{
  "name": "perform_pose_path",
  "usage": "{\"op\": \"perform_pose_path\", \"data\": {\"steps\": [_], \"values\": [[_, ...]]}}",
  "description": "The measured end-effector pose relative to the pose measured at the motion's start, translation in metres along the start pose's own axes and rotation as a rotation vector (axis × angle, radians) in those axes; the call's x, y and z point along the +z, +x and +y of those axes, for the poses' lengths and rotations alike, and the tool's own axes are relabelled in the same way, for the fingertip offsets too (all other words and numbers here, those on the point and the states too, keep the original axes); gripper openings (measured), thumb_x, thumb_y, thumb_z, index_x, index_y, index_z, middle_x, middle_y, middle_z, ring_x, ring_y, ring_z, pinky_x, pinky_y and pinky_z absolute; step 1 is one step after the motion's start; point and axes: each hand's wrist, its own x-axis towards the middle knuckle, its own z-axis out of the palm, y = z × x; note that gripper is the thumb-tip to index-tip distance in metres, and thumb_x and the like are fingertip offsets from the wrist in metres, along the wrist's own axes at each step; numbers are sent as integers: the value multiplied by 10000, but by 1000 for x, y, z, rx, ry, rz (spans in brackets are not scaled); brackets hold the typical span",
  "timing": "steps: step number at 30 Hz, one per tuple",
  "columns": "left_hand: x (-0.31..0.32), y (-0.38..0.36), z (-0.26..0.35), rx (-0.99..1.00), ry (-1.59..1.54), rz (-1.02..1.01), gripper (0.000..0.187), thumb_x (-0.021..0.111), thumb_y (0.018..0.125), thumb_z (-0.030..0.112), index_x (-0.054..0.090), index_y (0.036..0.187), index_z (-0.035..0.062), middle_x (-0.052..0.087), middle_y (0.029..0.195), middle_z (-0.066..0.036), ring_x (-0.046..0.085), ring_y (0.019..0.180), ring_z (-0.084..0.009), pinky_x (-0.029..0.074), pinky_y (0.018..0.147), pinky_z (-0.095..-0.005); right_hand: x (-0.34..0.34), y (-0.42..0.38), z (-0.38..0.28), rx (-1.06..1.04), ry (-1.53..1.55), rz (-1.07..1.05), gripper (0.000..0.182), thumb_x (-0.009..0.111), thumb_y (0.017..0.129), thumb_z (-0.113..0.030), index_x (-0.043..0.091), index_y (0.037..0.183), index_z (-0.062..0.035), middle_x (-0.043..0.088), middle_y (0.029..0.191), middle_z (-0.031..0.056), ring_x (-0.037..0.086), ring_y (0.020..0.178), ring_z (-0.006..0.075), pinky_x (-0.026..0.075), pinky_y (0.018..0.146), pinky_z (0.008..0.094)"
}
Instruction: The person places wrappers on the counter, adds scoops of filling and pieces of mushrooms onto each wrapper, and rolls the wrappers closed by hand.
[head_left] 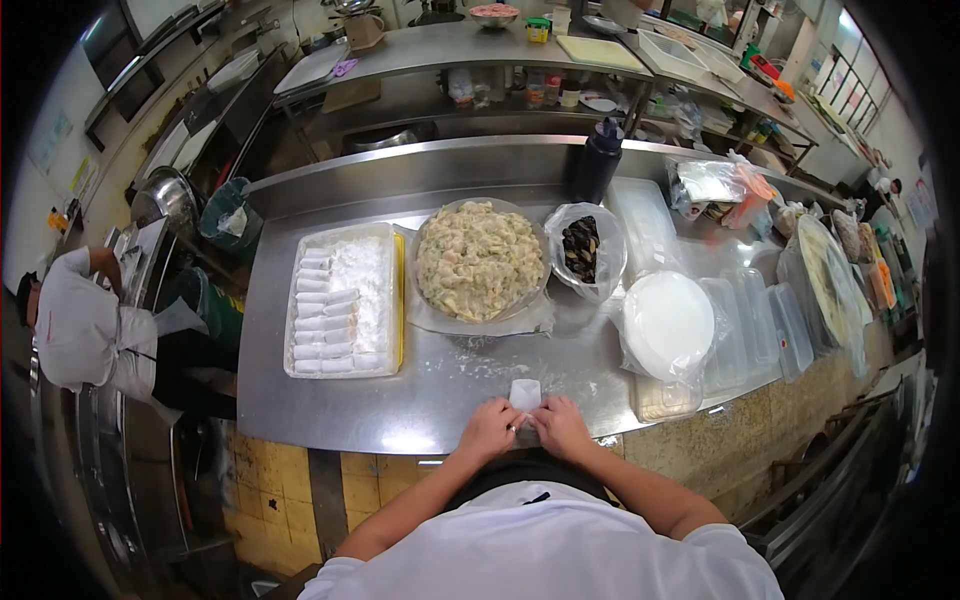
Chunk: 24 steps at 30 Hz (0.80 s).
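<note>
Fingers (pixel 511 417) of left hand (pixel 488 428) and right hand (pixel 562 425) pinched on white wrapper (pixel 525 393), near end
On the bench (pixel 430 396), tearing could be caused by uneven pulling.

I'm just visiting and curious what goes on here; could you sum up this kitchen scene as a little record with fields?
Left fingers: on the near end of a white wrapper
Right fingers: on that same end
Surface: metal table, lightly dusted white
Centre: heap of pale, chunky mixture
Left side: white tray with rolls and white powder
Right side: dark pieces in plastic; white round stack
Nearby: another person, white shirt
</note>
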Motion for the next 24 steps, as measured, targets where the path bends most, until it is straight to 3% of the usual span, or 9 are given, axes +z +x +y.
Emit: {"op": "perform_pose_path", "data": {"steps": [6,9,12,15,18,24], "values": [[-7,26,3,-151,139,-225,108,774,923,145,798,1007,80,707,1046,-157,657,1060,-412,534,952,-521,-17,4,-17,-203,-91,34,264,772,889,-174,727,1124,-63,659,1057,140,632,1021,348,508,887,474],[-14,26,4,-4,-2,-33,227,788,893,130,772,1113,78,707,1133,-166,650,1093,-409,532,962,-511,-7,4,-8,-225,-171,-17,322,786,879,-176,697,1160,-48,655,1067,146,634,1020,346,513,895,464],[-28,19,3,203,55,-138,336,791,878,117,732,1206,71,704,1200,-168,643,1126,-405,528,974,-504,-4,7,-4,-184,-196,-79,330,797,884,-183,697,1162,-36,668,1082,152,642,1032,355,524,921,468],[-18,13,-13,226,80,-151,363,800,871,120,721,1221,65,712,1197,-158,655,1104,-398,535,967,-503,-14,11,-6,-169,-59,-70,306,781,910,-172,698,1168,-30,682,1100,158,648,1040,366,536,934,477],[-9,14,-19,153,17,-87,353,807,878,132,724,1214,63,718,1194,-143,669,1080,-388,544,955,-496,-8,11,4,-161,-49,-43,300,773,921,-158,698,1180,-26,689,1107,166,652,1033,374,548,925,481],[-16,21,-8,210,75,-16,397,812,888,154,731,1268,75,729,1203,-122,677,1078,-368,544,952,-489,-3,18,11,-127,-70,28,298,766,927,-162,705,1195,-47,686,1122,159,650,1015,368,544,897,480]]}}
